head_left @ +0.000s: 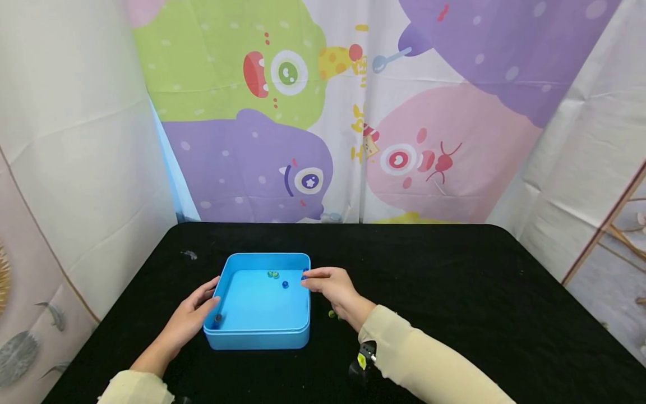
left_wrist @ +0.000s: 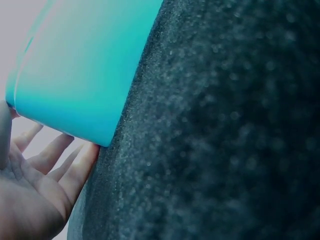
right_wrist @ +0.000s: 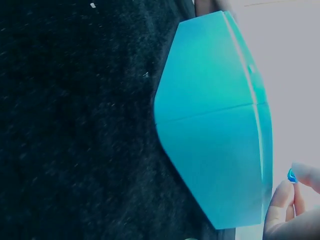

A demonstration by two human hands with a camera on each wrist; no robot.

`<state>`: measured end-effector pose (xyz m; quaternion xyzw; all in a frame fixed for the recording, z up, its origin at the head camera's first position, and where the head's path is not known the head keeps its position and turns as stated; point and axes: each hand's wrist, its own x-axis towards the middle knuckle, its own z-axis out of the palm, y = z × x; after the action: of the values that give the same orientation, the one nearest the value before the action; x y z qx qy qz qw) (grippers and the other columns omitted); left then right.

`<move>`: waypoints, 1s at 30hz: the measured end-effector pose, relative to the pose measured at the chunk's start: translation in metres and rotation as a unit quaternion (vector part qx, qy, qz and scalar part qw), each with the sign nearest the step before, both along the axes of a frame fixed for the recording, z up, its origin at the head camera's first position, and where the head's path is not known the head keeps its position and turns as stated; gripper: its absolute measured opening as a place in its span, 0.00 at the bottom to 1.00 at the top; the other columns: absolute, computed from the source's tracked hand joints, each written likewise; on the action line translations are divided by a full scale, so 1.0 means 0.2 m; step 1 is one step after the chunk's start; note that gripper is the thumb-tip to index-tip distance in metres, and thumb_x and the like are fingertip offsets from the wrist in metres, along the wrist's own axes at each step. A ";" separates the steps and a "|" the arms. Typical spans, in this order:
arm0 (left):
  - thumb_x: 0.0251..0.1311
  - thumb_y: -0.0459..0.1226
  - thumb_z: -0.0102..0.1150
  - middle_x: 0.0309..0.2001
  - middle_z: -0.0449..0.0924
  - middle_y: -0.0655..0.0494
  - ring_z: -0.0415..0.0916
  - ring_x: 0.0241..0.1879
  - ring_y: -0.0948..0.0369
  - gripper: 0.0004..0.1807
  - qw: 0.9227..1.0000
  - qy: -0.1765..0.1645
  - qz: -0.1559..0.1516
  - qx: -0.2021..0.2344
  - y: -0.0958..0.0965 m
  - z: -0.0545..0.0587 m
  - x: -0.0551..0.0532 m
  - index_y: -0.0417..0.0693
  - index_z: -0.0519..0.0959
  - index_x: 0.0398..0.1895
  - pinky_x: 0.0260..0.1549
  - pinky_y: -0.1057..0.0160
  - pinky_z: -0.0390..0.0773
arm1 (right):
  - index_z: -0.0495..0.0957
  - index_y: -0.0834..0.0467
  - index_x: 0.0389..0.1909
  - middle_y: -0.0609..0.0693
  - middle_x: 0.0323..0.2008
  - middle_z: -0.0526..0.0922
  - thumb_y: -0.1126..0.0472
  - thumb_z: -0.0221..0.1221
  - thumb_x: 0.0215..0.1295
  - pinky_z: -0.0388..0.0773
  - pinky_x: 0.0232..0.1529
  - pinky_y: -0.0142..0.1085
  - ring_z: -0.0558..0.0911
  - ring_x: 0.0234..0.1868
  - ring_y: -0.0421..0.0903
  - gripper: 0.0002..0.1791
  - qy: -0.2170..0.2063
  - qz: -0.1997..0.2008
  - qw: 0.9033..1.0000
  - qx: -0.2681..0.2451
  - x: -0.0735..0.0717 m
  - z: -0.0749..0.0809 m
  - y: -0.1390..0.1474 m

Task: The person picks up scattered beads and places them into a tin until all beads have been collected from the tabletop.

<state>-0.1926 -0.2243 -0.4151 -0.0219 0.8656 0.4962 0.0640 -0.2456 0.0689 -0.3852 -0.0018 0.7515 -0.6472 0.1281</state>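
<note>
Marble (right_wrist: 292, 175), round, glossy, blue

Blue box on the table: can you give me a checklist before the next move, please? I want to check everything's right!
1. Blue box sits upright on the black table: ok.
2. Left hand is at the box: ok, its fingers touch the side.
3. Right hand has a good hold on the blue bead: ok, it is pinched between fingertips, though how firmly doesn't show.
4. The held bead is fully past the right rim: cannot tell, it is right by the edge.
5. No beads are outside on the table: not ok, at least one green bead lies near the right wrist.
</note>
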 end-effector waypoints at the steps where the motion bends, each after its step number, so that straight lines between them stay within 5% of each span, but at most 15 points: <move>1: 0.70 0.49 0.39 0.66 0.53 0.33 0.56 0.61 0.36 0.33 1.000 0.000 0.000 0.000 0.00 0.00 0.00 0.48 0.47 0.73 0.51 0.38 0.67 | 0.82 0.60 0.42 0.50 0.41 0.81 0.61 0.64 0.57 0.71 0.55 0.49 0.79 0.41 0.47 0.12 0.000 0.000 1.000 0.000 0.00 0.00 -0.01; 30: 0.70 0.48 0.39 0.66 0.53 0.32 0.56 0.61 0.36 0.33 1.000 0.008 -0.011 -0.005 -0.01 0.00 0.00 0.47 0.46 0.73 0.51 0.38 0.67 | 0.84 0.57 0.38 0.47 0.34 0.82 0.60 0.66 0.55 0.67 0.54 0.53 0.81 0.40 0.50 0.10 0.002 0.001 1.000 0.003 0.00 0.07 -0.26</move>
<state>-0.1922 -0.2261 -0.4149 -0.0087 0.8686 0.4915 0.0624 -0.2456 0.0161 -0.3718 -0.0036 0.7538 -0.6446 0.1275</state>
